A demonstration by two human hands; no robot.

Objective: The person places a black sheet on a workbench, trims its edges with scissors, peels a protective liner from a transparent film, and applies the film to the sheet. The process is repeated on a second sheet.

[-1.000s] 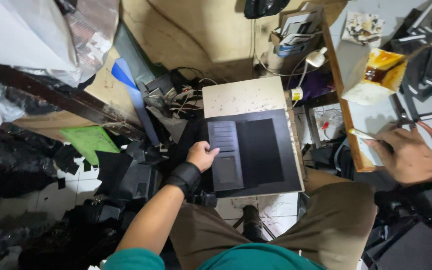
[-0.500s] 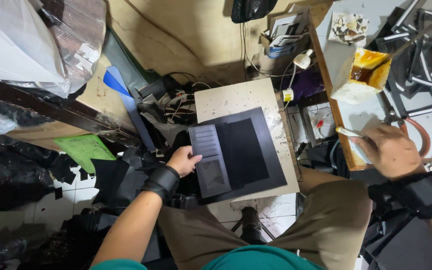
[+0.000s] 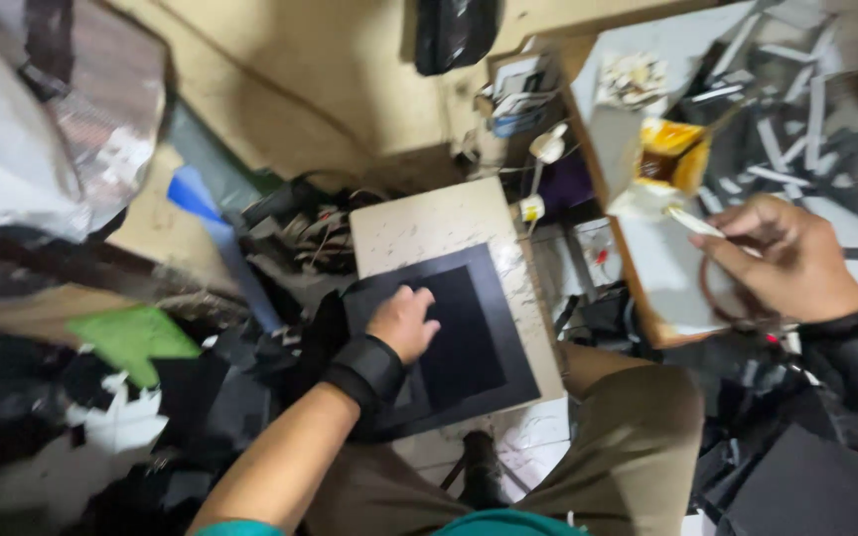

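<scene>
A dark flat sheet (image 3: 454, 342) is seen lying on a small pale board (image 3: 429, 223) above the knees, pressed down by the curled fingers of the left hand (image 3: 404, 323). A thin brush (image 3: 692, 220) is pinched in the right hand (image 3: 782, 260) beside a yellow pot (image 3: 669, 159). If pressure is eased, the sheet may be slid off; drips may be shed onto the table (image 3: 647, 263).

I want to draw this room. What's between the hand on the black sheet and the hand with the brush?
In the head view, between the left hand and right hand lie the pale board's edge, floor clutter and the table's wooden edge.
</scene>
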